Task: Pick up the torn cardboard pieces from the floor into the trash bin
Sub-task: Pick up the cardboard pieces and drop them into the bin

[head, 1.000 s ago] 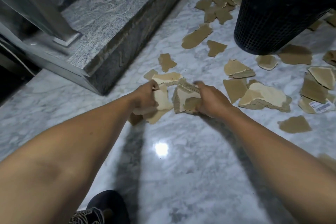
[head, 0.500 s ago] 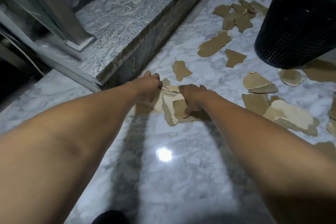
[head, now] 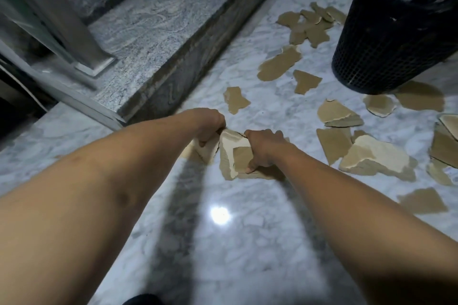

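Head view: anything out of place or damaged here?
Yes: torn cardboard pieces litter the marble floor beside the black mesh trash bin instead of lying in it, edges ragged. The left hand and right hand each grip a bunch of them. Nothing else stands out.

Stone step (head: 153,39) upper left, a post (head: 74,39) standing on it. Trash bin (head: 396,32) upper right, on the floor (head: 247,267). Torn cardboard pieces (head: 278,67) lie scattered on the floor between step and bin, and more nearer, right of centre. Left hand (head: 208,124) and right hand (head: 265,148) side by side at centre, each gripping some pieces.
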Action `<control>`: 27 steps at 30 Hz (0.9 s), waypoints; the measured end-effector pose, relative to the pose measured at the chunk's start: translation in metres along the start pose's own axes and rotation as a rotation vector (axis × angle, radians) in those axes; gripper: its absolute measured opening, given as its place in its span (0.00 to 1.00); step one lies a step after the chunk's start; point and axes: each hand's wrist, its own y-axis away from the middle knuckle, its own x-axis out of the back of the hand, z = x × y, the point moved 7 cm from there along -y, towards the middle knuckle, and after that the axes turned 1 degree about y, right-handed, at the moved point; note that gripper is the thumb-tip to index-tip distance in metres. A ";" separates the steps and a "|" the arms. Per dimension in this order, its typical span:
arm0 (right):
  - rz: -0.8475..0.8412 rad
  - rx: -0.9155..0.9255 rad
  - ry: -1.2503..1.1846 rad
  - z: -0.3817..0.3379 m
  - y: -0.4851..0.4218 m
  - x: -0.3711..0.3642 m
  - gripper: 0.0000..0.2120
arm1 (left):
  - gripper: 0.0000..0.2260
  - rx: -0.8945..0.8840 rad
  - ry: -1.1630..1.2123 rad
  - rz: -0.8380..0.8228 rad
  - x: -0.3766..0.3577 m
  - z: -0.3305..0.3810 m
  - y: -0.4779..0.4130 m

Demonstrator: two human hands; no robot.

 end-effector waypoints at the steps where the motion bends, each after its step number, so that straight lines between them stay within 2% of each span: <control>1: 0.019 -0.012 -0.040 0.003 0.005 -0.002 0.39 | 0.21 0.036 0.041 0.048 -0.002 0.000 -0.003; 5: 0.103 -0.069 -0.201 0.019 0.030 -0.013 0.38 | 0.25 0.045 0.258 0.093 -0.006 0.009 0.005; 6: 0.101 -0.103 -0.250 0.027 0.037 -0.019 0.39 | 0.28 0.045 0.295 0.101 -0.008 0.012 0.006; 9: 0.052 -0.212 -0.359 0.057 0.056 -0.042 0.40 | 0.48 0.002 0.188 0.042 -0.021 0.023 -0.003; 11: 0.029 -0.261 -0.429 0.074 0.069 -0.054 0.45 | 0.51 -0.008 0.166 0.052 -0.028 0.023 -0.015; 14: 0.036 -0.297 -0.495 0.082 0.083 -0.062 0.52 | 0.44 -0.018 0.100 0.097 -0.023 0.029 -0.001; 18: 0.061 -0.310 -0.537 0.080 0.091 -0.062 0.53 | 0.28 0.002 0.093 0.063 -0.021 0.038 0.012; 23: 0.065 -0.311 -0.589 0.080 0.094 -0.063 0.52 | 0.24 0.031 0.125 0.037 -0.027 0.033 0.011; 25: 0.047 -0.305 -0.641 0.082 0.091 -0.065 0.53 | 0.21 0.039 0.221 0.035 -0.027 0.021 0.013; 27: 0.040 -0.300 -0.699 0.087 0.084 -0.069 0.56 | 0.15 0.075 0.464 0.101 -0.019 -0.001 0.013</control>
